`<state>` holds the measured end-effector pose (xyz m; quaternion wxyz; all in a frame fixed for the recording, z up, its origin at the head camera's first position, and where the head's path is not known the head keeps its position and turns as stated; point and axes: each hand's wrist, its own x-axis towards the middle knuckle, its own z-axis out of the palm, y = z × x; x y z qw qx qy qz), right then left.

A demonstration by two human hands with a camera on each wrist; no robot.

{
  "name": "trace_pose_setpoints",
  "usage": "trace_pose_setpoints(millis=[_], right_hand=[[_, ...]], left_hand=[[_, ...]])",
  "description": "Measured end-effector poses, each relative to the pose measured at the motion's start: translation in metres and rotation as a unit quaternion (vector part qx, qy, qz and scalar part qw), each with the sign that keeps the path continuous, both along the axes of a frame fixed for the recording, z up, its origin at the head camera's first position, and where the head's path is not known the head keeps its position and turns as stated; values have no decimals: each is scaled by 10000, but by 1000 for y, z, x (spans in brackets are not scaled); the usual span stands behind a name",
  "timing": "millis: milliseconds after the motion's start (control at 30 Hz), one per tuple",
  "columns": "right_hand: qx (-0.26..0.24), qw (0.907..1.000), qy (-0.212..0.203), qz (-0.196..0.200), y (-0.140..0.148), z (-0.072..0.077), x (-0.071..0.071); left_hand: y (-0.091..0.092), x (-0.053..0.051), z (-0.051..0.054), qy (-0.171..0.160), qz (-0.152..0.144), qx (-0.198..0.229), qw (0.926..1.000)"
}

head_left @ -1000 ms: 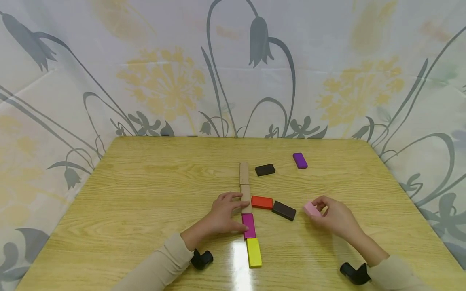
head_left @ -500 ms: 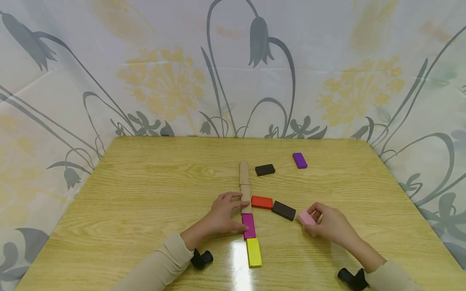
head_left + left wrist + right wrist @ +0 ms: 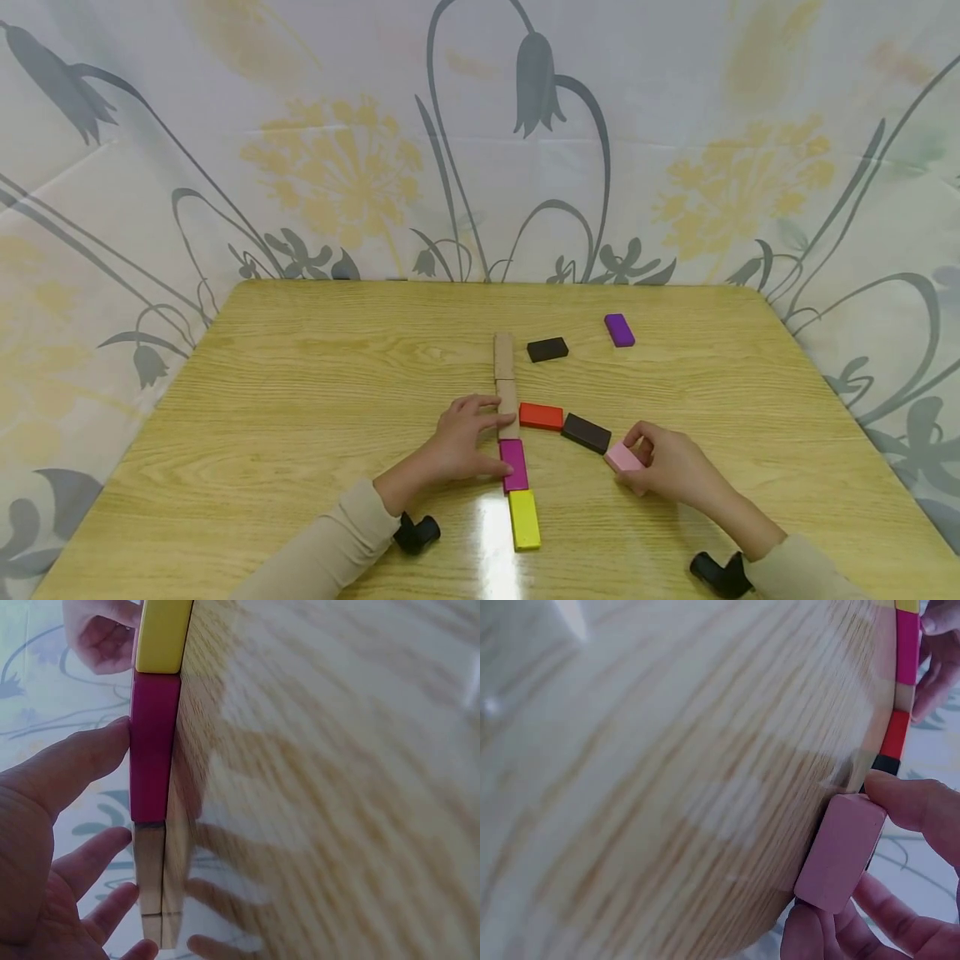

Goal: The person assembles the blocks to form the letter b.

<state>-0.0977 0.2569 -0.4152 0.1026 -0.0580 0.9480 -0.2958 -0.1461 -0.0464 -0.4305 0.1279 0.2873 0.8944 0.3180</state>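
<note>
Between thumb and fingers, my right hand [image 3: 675, 467] pinches a pink block [image 3: 622, 457]. That block's near end fills the lower part of the right wrist view [image 3: 838, 859]. Its left corner lies at the lower right end of a dark brown block [image 3: 587, 432], which follows a red block [image 3: 541, 416]. My left hand [image 3: 459, 442] rests along a column of blocks, fingers spread. Its thumb touches a magenta block [image 3: 152, 746], and its fingertips touch a plain wooden block [image 3: 148, 866]. A yellow block [image 3: 525, 520] adjoins the magenta one.
Beyond the left hand, another plain wooden block [image 3: 503, 356] continues the column. A black block [image 3: 547, 349] and a purple block [image 3: 619, 330] lie apart toward the back of the wood-grain table [image 3: 315, 350]. A flower-patterned cloth [image 3: 465, 142] hangs behind.
My right hand has brought the pink block leftward and slightly nearer to me, up to the end of the dark brown block. The left hand has kept its place on the column.
</note>
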Motion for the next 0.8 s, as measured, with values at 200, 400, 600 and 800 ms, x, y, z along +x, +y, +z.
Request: trace_pose_setpoints(millis=[200, 400, 600, 800], right_hand=[[57, 10000, 5, 62, -2, 0, -2], [40, 10000, 22, 37, -3, 0, -2], [22, 9999, 119, 40, -3, 0, -3], [15, 9998, 177, 115, -2, 1, -4]], left_hand=[[0, 1, 0, -29, -6, 17, 10000], [0, 0, 0, -10, -6, 48, 10000], [1, -1, -1, 25, -12, 38, 10000], [0, 0, 0, -11, 4, 42, 10000]])
